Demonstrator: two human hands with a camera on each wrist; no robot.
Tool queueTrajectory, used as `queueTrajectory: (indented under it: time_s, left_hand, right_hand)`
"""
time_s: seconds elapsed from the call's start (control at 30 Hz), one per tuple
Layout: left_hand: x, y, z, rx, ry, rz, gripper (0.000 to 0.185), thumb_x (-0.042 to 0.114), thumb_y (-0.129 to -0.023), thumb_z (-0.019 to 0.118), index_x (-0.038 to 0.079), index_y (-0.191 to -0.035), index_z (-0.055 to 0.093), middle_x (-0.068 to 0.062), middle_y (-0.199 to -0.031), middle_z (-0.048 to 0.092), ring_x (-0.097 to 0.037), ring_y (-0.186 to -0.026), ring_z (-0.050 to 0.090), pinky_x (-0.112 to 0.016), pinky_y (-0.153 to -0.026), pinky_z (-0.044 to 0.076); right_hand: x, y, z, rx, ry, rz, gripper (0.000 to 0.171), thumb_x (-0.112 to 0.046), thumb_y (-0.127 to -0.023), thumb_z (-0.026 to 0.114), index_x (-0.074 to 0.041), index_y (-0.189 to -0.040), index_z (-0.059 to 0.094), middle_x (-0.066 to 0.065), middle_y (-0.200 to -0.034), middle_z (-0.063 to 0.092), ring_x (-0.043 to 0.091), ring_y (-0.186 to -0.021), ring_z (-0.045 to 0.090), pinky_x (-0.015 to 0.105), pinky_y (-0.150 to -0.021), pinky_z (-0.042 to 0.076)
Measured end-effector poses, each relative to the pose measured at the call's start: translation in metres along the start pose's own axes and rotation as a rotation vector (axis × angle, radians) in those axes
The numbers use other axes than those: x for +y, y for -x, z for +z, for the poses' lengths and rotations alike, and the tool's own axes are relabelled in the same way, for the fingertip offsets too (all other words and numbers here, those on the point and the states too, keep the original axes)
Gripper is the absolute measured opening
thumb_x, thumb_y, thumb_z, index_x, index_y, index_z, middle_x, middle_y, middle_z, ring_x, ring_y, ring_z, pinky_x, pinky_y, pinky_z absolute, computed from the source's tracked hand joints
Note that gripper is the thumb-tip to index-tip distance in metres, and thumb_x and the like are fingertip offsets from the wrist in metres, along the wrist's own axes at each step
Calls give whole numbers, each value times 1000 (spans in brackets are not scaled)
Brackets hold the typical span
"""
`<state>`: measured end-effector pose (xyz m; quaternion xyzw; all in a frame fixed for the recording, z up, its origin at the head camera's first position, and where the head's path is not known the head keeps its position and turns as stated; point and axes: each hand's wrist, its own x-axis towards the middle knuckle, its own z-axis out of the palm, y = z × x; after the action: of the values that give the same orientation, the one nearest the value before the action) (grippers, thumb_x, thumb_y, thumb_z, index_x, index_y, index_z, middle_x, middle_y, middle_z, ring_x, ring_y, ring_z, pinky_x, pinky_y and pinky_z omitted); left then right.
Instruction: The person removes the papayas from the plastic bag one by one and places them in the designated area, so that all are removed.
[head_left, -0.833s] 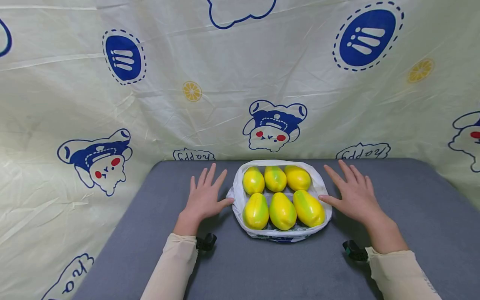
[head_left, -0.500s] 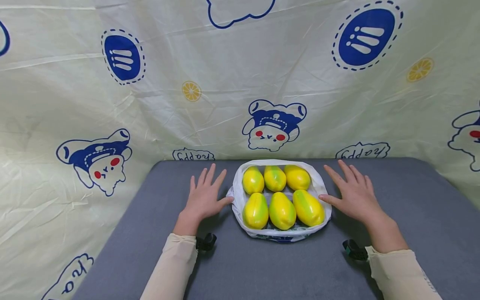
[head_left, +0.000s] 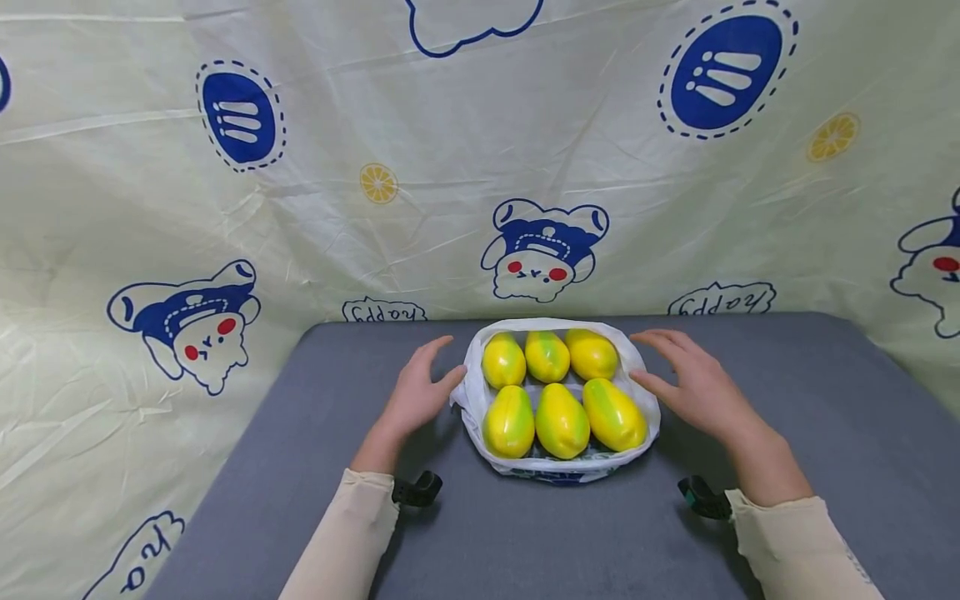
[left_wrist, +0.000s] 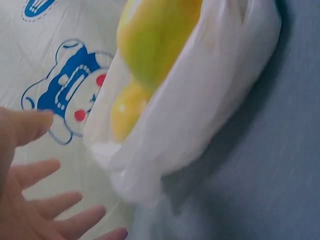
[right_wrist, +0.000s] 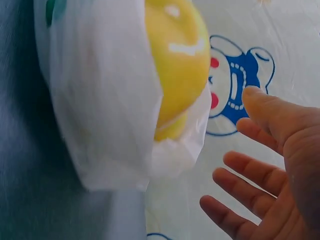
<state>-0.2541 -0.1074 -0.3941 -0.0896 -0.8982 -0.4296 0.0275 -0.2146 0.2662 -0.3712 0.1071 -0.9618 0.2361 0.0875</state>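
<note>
A white plastic bag (head_left: 475,417) with its rim rolled down sits on the grey table. Inside it, two rows of yellow-green fruits (head_left: 562,421), smooth and papaya-shaped, lie side by side. My left hand (head_left: 416,392) is at the bag's left, fingers slightly bent and thumb tip close to the rim. On the opposite side, my right hand (head_left: 705,392) reaches toward the rim with its thumb and fingers apart. Both wrist views show spread fingers holding nothing, the left hand (left_wrist: 45,205) and right hand (right_wrist: 300,160) each beside the white bag (left_wrist: 195,105).
The grey table (head_left: 555,542) extends around the bag on all sides. Behind it hangs a pale curtain (head_left: 450,117) printed with blue cartoon figures and orange slices. Dark straps (head_left: 418,489) circle both wrists below light sleeves.
Both hands have turned from flat, widely spread fingers to slightly bent ones, with palms rotated inward toward the bag. The bag and fruits stay where they were; the view shifts slightly.
</note>
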Motion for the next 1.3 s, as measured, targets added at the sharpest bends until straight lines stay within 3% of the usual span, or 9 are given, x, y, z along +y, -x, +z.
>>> queueTrajectory:
  time_s: [0.23, 0.37, 0.67, 0.93, 1.1, 1.3]
  left_hand:
    - [6, -2, 13, 30, 437, -122, 46, 25, -99, 61, 23, -144, 52, -9, -157, 41, -35, -142, 43, -54, -110, 42]
    - [3, -3, 18, 32, 576, -170, 44, 22, -100, 59, 22, -143, 54, -12, -155, 44, -33, -138, 47, -55, -108, 43]
    - [-7, -5, 30, -28, 598, -217, 49, 22, -98, 62, 23, -146, 50, -12, -154, 44, -31, -139, 44, -53, -108, 42]
    - [-11, -3, 41, -87, 589, -219, 50, 20, -97, 63, 23, -146, 51, -14, -155, 41, -31, -136, 47, -44, -105, 50]
    - [-14, -2, 42, -90, 569, -200, 49, 15, -95, 64, 21, -143, 56, -12, -156, 41, -30, -143, 39, -47, -109, 44]
    - [-18, -2, 44, -80, 561, -198, 49, 10, -93, 65, 21, -141, 58, -8, -158, 40, -28, -145, 38, -48, -116, 38]
  right_hand:
    - [-18, -1, 0, -64, -93, -65, 46, -33, -98, 64, -11, -137, 57, 17, -142, 51, 39, -121, 52, 58, -91, 52]
    - [-19, 0, 5, -142, -135, -86, 48, -36, -96, 65, -13, -138, 57, 17, -137, 55, 37, -118, 54, 55, -90, 53]
    - [-17, 3, 12, -292, -227, -132, 60, -40, -90, 72, -14, -142, 54, 18, -143, 51, 39, -123, 52, 55, -90, 55]
    - [-15, 5, 14, -364, -169, -158, 66, -43, -85, 75, -17, -142, 54, 19, -147, 44, 39, -124, 48, 62, -97, 46]
    - [-15, 5, 15, -383, -159, -188, 61, -41, -83, 77, -19, -137, 59, 21, -147, 43, 39, -121, 48, 55, -93, 47]
    - [-14, 3, 16, -398, -173, -193, 56, -38, -83, 78, -21, -134, 60, 22, -149, 40, 42, -124, 46, 57, -94, 46]
